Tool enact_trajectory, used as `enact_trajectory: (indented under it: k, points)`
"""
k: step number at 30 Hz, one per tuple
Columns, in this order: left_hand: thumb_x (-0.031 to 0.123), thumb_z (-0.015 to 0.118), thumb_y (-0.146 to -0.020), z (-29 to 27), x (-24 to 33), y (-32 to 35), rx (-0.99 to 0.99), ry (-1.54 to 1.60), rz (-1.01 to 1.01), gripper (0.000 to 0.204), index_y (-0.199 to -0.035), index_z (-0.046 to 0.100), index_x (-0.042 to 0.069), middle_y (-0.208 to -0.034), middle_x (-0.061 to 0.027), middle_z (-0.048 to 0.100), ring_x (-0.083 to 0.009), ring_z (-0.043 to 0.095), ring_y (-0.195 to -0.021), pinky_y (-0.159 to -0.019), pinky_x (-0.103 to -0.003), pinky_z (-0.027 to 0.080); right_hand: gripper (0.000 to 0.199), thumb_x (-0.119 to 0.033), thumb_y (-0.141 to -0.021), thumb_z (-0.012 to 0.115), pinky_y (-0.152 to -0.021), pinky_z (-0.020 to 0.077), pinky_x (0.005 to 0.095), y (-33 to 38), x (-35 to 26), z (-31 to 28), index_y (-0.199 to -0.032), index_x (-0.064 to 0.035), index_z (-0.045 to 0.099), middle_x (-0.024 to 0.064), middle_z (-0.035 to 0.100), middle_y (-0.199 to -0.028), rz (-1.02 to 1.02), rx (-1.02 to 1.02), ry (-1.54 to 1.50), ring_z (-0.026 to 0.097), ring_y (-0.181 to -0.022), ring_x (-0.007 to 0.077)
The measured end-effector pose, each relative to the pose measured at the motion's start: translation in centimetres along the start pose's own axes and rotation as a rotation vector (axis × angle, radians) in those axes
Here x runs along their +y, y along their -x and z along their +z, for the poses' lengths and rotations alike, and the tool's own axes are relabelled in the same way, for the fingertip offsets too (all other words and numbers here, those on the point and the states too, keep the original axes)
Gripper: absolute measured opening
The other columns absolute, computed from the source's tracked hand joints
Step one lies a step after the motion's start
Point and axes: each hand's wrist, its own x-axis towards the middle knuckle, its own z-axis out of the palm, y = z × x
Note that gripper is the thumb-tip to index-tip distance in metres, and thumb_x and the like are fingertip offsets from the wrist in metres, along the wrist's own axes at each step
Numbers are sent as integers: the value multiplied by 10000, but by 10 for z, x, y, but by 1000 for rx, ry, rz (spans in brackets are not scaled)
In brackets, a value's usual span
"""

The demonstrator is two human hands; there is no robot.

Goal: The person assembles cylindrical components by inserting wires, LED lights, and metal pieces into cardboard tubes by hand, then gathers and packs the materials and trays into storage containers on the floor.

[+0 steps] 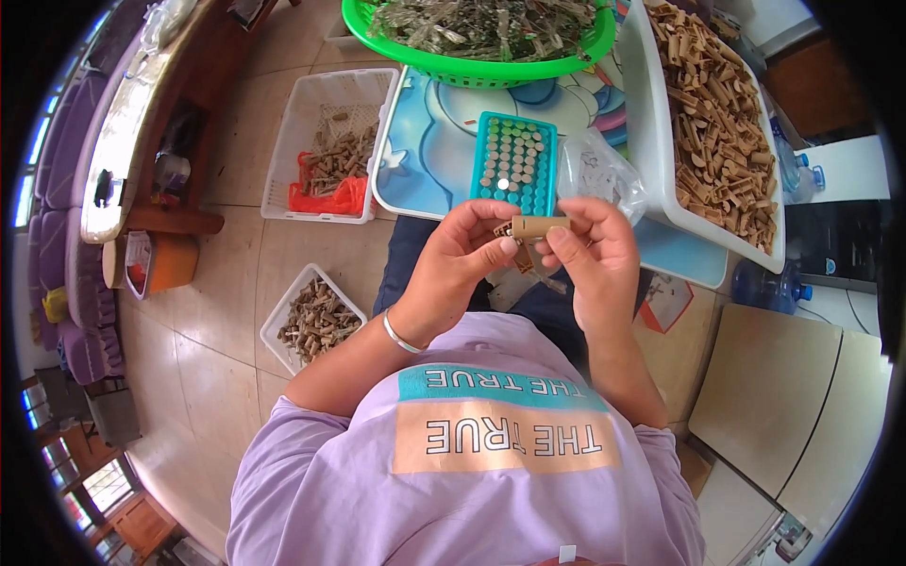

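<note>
L hand (462,259), silver metal bangle (396,332) on wrist, is pinched closed at L end of a short brown cardboard-like tube (540,225), thumb & fingers on a small dark brown bit (506,229) there; prob. a bundle end, but it's tiny & part hidden. R hand (599,255) grips tube's R end btwn thumb & fingers. Tube's held abt level, over the lap, just this side of a teal rectangular plastic tray (478,174) w/ rows of small round green & tan pieces (514,151).

R of tray: crumpled clear plastic bag (595,170). Both on a low table w/ blue cartoon-print top (415,123). Far end: bright green oval plastic basket (491,68) of grey-green wiry bundles (481,28). R side: big white plastic bin (651,141) full of brown tube pieces (717,123).

L of table: white slotted plastic crate (283,141) w/ brown bits & red plastic bag (326,198). Nearer, on floor: small white plastic tub (280,330) of brownish stubby pieces (321,316).
</note>
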Motion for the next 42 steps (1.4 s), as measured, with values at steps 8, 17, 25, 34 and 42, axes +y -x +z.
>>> enact_trajectory:
  k: [8, 17, 25, 34, 42]
  points:
    - [109, 681, -895, -9, 0, 3, 22, 36, 80, 327, -1179, 535, 41, -1096, -35, 598, -111, 574, -1002, -882, -263, 480, 206, -83, -907, 661, -718, 509, 244, 0, 17, 7, -1069, 17, 580, 74, 668, -916, 19, -3, 339, 628, -800, 107]
    - [124, 761, -826, -15, -3, -4, 12, -79, 173, 439, -1188, 531, 30, -1081, -32, 592, -109, 585, -992, -884, -262, 497, 196, -128, -901, 680, -694, 515, 249, 7, 16, 18, -1004, 20, 601, 69, 665, -876, -21, -15, 388, 640, -764, 112]
    - [134, 762, -825, -14, -5, -6, 19, -124, 195, 447, -1191, 530, 25, -1087, -38, 583, -114, 588, -995, -887, -265, 509, 208, -139, -893, 689, -690, 522, 261, 5, 17, 13, -1008, 13, 607, 80, 672, -878, -23, -38, 456, 656, -760, 129]
    - [88, 746, -829, -10, -6, -4, 5, -203, 224, 416, -1179, 533, 21, -1071, -42, 591, -114, 595, -979, -875, -257, 512, 210, -94, -882, 684, -708, 537, 274, 8, 16, 10, -1057, -2, 612, 93, 681, -921, -59, -65, 479, 679, -796, 164]
    - [88, 751, -820, -9, -8, 3, -4, -286, 264, 448, -1207, 533, 31, -1075, -39, 588, -117, 594, -974, -843, -265, 529, 287, -65, -849, 687, -711, 528, 336, 12, 17, 7, -1124, -31, 612, 147, 663, -962, -305, -133, 749, 661, -821, 292]
